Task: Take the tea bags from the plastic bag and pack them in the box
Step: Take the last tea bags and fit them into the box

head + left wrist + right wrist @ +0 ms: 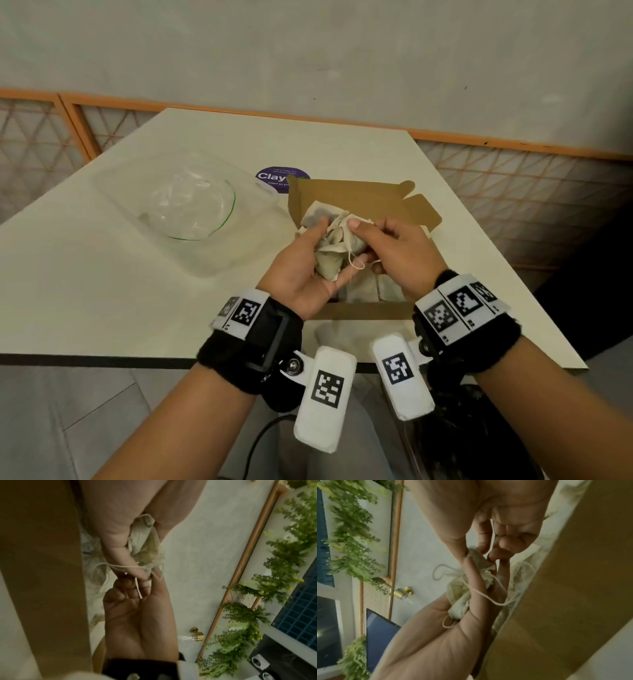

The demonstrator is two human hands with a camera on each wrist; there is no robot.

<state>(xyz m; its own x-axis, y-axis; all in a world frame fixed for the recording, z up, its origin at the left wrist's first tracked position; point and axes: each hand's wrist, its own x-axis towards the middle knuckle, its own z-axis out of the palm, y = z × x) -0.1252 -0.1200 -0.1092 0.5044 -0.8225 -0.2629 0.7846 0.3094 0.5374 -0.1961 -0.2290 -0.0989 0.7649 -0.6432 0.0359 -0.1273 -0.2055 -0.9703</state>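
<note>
Tea bags [330, 248]: your left hand [301, 274] cups the bunch above the box [363, 202]; your right hand [400, 253] pinches one bag

head exposure: was dim and flat, with no hard glare on the table [102, 291].
head shadows: were soft, lying under my left hand [301, 274] and right hand [400, 253], inside the box [359, 311].
head distortion: was wide-angle; the table edges and the orange rail [513, 142] bowed.
head focus: was soft overall; the plastic bag [191, 209] read low-contrast, with faint sheen.
left wrist: was dim with a warm cast; the box wall [42, 574] was a close blur and the foliage [283, 561] was smeared.
right wrist: was dim, with motion blur on the foliage [354, 540] and the box wall [573, 588] out of focus.
tea bags: looked washed pale, with string detail only in the wrist views [458, 592].
</note>
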